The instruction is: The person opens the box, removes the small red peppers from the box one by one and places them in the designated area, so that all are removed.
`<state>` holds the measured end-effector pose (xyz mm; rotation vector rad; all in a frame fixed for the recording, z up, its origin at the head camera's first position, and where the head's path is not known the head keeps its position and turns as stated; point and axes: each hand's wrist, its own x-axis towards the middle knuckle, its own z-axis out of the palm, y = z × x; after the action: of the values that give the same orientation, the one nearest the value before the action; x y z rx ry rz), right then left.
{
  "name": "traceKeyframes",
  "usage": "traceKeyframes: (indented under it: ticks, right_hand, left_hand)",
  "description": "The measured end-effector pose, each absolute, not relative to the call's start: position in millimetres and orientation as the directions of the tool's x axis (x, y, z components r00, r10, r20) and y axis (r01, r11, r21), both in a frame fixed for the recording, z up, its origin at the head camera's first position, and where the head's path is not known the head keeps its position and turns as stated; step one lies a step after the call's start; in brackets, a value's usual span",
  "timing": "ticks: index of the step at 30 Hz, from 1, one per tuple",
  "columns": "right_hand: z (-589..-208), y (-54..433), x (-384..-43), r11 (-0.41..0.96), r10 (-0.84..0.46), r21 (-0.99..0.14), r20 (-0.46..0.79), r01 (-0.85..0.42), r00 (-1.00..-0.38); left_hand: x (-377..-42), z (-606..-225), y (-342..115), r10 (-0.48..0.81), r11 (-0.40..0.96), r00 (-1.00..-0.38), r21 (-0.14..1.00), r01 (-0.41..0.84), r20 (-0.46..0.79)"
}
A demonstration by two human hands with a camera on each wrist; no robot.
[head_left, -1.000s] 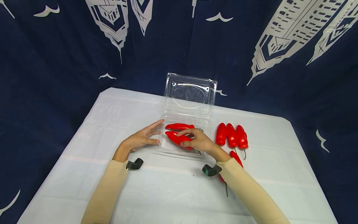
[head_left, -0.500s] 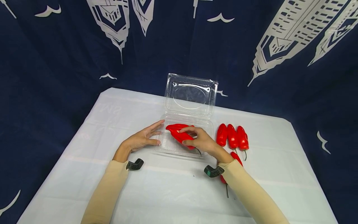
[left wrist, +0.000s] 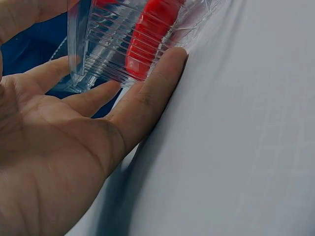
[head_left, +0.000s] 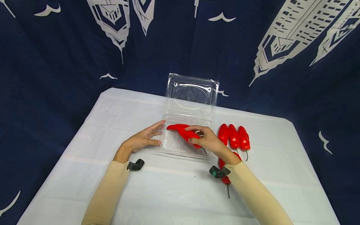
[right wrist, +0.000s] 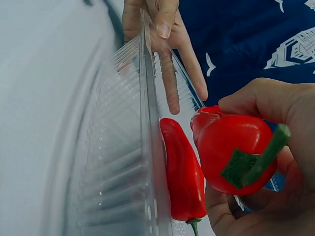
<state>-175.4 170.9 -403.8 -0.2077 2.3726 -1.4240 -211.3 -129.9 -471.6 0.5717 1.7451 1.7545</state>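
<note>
My right hand (head_left: 206, 139) pinches a red chili pepper (head_left: 187, 135) between thumb and fingers, over the base of a clear plastic clamshell box (head_left: 171, 147). In the right wrist view, the held pepper's green stem (right wrist: 268, 155) points toward the camera. Another red pepper (head_left: 172, 127) lies inside the box, partly covered by the held one in the head view. My left hand (head_left: 143, 137) is spread at the box's left side, its fairly straight fingers (left wrist: 147, 98) against the ribbed wall in the left wrist view.
The box's lid (head_left: 191, 97) stands raised at the back. Right of the box, three red peppers (head_left: 233, 136) lie in a row on the white table (head_left: 140, 193). More peppers (head_left: 226, 179) lie nearer, partly hidden by the right forearm. A dark blue patterned cloth (head_left: 174, 40) hangs behind.
My right hand has moved the held pepper rightward and slightly toward the back, so that it now overlaps the other pepper in the head view. The left hand and box have stayed put.
</note>
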Motion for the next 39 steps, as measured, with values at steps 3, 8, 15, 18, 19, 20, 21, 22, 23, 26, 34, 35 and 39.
traceKeyframes:
  ticks: [3,8,15,18,19,20,21,22,23,26,34,35,39]
  right_hand:
    - [-403,174,-175,0.463,-0.298,-0.884,-0.23,0.07,-0.927]
    - [-402,180,-172,0.427,-0.291,-0.903,-0.182,0.043,-0.939]
    - [-399,188,-167,0.417,-0.258,-0.907,-0.176,0.054,-0.95]
    - [-398,193,-165,0.424,-0.239,-0.903,-0.183,0.067,-0.954]
    - [-398,195,-164,0.423,-0.232,-0.903,-0.184,0.071,-0.955]
    - [-398,197,-163,0.42,-0.228,-0.905,-0.184,0.073,-0.956]
    - [-398,198,-162,0.411,-0.226,-0.908,-0.186,0.079,-0.956]
    - [-398,200,-161,0.404,-0.225,-0.911,-0.182,0.078,-0.957]
    - [-399,202,-160,0.395,-0.224,-0.915,-0.176,0.076,-0.958]
    - [-399,208,-157,0.359,-0.226,-0.93,-0.162,0.073,-0.96]
    - [-400,222,-149,0.349,-0.215,-0.934,-0.166,0.083,-0.962]
    - [-400,224,-147,0.353,-0.211,-0.932,-0.168,0.085,-0.963]
    - [-399,232,-141,0.371,-0.185,-0.924,-0.174,0.095,-0.967]
  left_hand:
    - [-211,-471,-130,0.677,0.034,-0.729,0.994,-0.108,-0.102]
    - [-211,-470,-131,0.68,0.034,-0.725,0.993,-0.111,-0.104]
    - [-211,-469,-132,0.678,0.032,-0.728,0.993,-0.11,-0.102]
    - [-211,-470,-131,0.681,0.025,-0.726,0.994,-0.11,-0.098]
    - [-210,-469,-131,0.683,0.026,-0.725,0.994,-0.107,-0.096]
    - [-210,-470,-131,0.685,0.023,-0.723,0.994,-0.105,-0.093]
    - [-210,-469,-131,0.686,0.023,-0.722,0.994,-0.103,-0.09]
    - [-210,-469,-131,0.686,0.023,-0.722,0.994,-0.103,-0.091]
    - [-210,-469,-131,0.686,0.024,-0.722,0.994,-0.103,-0.091]
    - [-210,-469,-131,0.685,0.021,-0.723,0.994,-0.105,-0.091]
    - [-210,-469,-130,0.678,0.03,-0.728,0.993,-0.112,-0.103]
    - [-210,-469,-130,0.679,0.03,-0.727,0.993,-0.114,-0.104]
    - [-210,-470,-130,0.681,0.027,-0.725,0.993,-0.116,-0.103]
